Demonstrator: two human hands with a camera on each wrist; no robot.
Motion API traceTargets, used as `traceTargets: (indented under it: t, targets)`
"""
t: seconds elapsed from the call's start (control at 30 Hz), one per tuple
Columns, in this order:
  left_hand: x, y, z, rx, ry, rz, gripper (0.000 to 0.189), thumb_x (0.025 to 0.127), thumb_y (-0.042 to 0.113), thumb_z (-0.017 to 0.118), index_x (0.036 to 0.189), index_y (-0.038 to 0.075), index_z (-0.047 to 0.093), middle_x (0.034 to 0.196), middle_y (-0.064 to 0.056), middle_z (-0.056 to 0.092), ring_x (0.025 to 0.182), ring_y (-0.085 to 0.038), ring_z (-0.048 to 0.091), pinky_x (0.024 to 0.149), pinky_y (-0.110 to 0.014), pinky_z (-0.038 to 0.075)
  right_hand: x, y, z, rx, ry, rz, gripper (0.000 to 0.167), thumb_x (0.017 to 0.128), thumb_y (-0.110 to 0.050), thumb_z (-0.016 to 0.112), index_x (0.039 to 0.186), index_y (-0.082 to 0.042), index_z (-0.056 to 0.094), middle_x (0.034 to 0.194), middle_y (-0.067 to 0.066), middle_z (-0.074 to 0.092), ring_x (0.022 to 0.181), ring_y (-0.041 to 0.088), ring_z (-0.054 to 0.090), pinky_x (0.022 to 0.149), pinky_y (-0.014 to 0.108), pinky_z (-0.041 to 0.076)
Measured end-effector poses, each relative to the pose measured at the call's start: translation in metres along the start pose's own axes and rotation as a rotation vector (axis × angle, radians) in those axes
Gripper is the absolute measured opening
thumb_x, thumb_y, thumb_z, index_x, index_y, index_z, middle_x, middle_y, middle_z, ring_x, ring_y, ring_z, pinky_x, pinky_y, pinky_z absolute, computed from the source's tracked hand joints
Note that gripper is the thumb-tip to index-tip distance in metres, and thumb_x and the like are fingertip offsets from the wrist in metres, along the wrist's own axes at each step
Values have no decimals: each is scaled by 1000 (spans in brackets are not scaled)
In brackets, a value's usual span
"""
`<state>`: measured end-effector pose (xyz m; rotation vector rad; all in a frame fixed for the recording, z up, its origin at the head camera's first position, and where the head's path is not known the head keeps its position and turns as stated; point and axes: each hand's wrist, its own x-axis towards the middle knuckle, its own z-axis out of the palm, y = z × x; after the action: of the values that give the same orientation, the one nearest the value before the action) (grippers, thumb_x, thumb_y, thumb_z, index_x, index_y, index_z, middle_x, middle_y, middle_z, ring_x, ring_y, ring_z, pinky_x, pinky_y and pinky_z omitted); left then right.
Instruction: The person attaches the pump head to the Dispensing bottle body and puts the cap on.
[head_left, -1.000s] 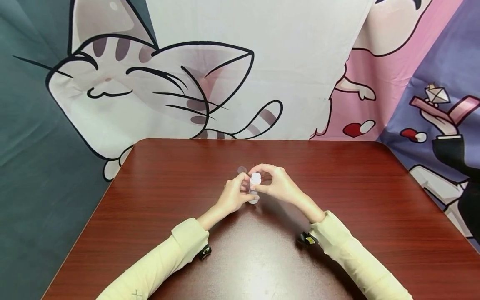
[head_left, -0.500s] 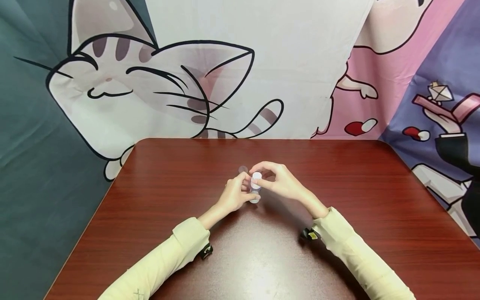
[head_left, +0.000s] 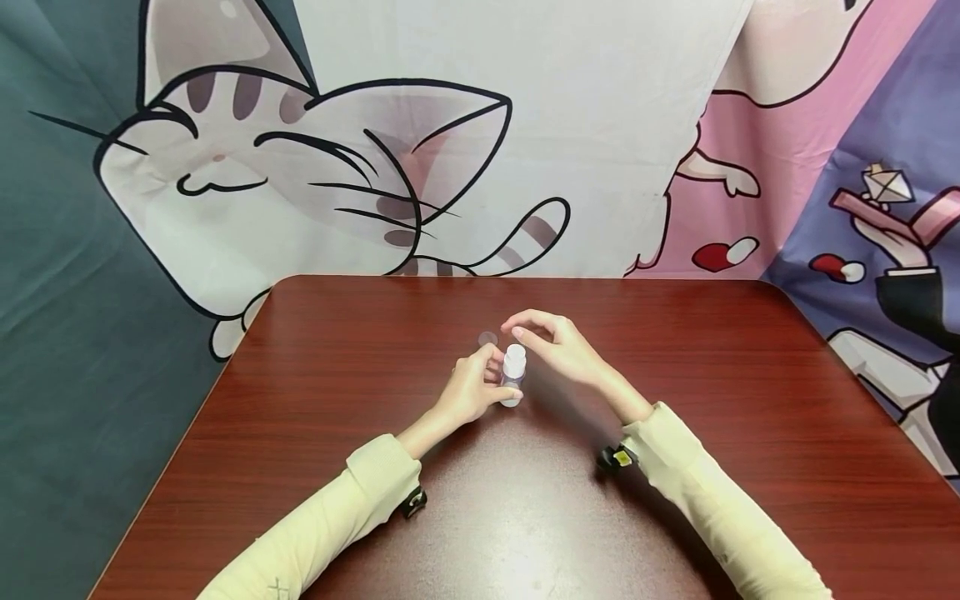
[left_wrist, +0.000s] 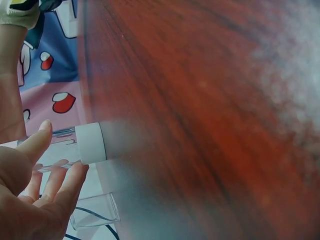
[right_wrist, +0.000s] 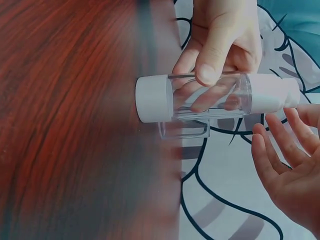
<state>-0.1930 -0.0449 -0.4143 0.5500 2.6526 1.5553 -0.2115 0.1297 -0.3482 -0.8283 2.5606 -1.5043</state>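
Observation:
A clear pump bottle (head_left: 514, 363) with a white base and a white top stands upright on the table. My left hand (head_left: 474, 387) grips its clear middle, thumb on the near side and fingers behind, as the right wrist view shows. Just above and right of the white top, my right hand (head_left: 561, 346) is raised with loosely bent fingers and holds nothing. In the right wrist view, the fingertips of the right hand (right_wrist: 290, 170) are close to the pump head; whether any touches it I cannot tell. Behind the bottle stands a small clear cap (head_left: 487, 339).
The dark red wooden table (head_left: 360, 333) reaches back to a cartoon-printed cloth (head_left: 600, 167). A bright glare lies on the tabletop's near part. Both forearms wear pale sleeves (head_left: 375, 479), with a small dark device at each wrist.
My right hand has let go of the bottle's white top and risen away to the right. The left hand keeps its grip on the bottle, which stays in place.

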Motion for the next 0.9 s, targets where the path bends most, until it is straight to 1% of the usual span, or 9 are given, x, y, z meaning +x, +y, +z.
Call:
traceTargets:
  t: [0.1, 0.2, 0.27, 0.4, 0.53, 0.63, 0.8, 0.87, 0.9]
  targets:
    - [0, 0, -1, 0, 3, -3, 41, 71, 8, 84, 101, 1, 57, 94, -16, 71, 86, -27, 71, 73, -28, 59, 9, 16, 3, 26, -6, -2, 23, 98, -8, 52, 116, 0, 63, 115, 18, 66, 95, 19, 65, 79, 19, 49]
    - [0, -2, -1, 4, 3, 4, 41, 71, 9, 84, 101, 1, 58, 94, -16, 71, 86, -27, 71, 73, -28, 59, 18, 37, 8, 58, -18, -11, 23, 98, -11, 52, 117, -4, 64, 116, 16, 67, 101, 31, 64, 81, 21, 49]
    - [1, -3, 0, 6, 3, 9, 41, 71, 9, 84, 101, 1, 58, 95, -15, 71, 86, -26, 71, 74, -28, 59, 21, 45, 11, 75, -25, -17, 23, 98, -13, 53, 117, -6, 64, 115, 13, 67, 103, 36, 63, 82, 20, 49]
    - [1, -4, 1, 7, 5, 9, 41, 71, 9, 84, 101, 1, 58, 95, -15, 71, 86, -26, 71, 74, -28, 59, 27, 55, 16, 95, -46, -33, 21, 98, -16, 54, 115, -8, 65, 113, 11, 69, 103, 33, 64, 83, 21, 50]
    - [1, -5, 2, 3, 9, -2, 41, 70, 8, 85, 100, 2, 58, 94, -14, 71, 85, -25, 71, 74, -28, 59, 31, 61, 20, 75, -74, -23, 23, 99, -18, 53, 115, -7, 65, 112, 10, 69, 98, 19, 65, 82, 23, 50]
    - [1, -5, 3, -2, 10, 7, 40, 70, 7, 85, 99, 2, 58, 95, -15, 71, 85, -25, 71, 73, -27, 59, 32, 64, 21, 37, -93, -6, 23, 100, -20, 52, 116, -8, 64, 113, 8, 69, 94, 10, 65, 80, 22, 49]
    - [1, -6, 3, -11, 15, 24, 40, 70, 7, 84, 98, 1, 57, 94, -16, 71, 84, -26, 71, 72, -27, 59, 26, 42, 19, -2, -118, -7, 24, 99, -11, 50, 117, 1, 62, 113, 14, 69, 93, 17, 66, 79, 22, 49]
    - [1, -6, 2, -11, 15, 33, 40, 70, 7, 84, 98, 1, 57, 94, -16, 71, 83, -26, 71, 72, -27, 59, 24, 32, 18, -5, -123, -16, 24, 97, -5, 52, 116, 6, 61, 114, 19, 68, 96, 25, 67, 83, 29, 51]
    - [1, -6, 2, -11, 14, 36, 40, 70, 7, 84, 98, 1, 57, 94, -16, 71, 83, -26, 71, 72, -26, 59, 24, 32, 18, -5, -124, -29, 25, 96, -5, 54, 116, 6, 61, 115, 20, 67, 97, 26, 67, 84, 30, 52]
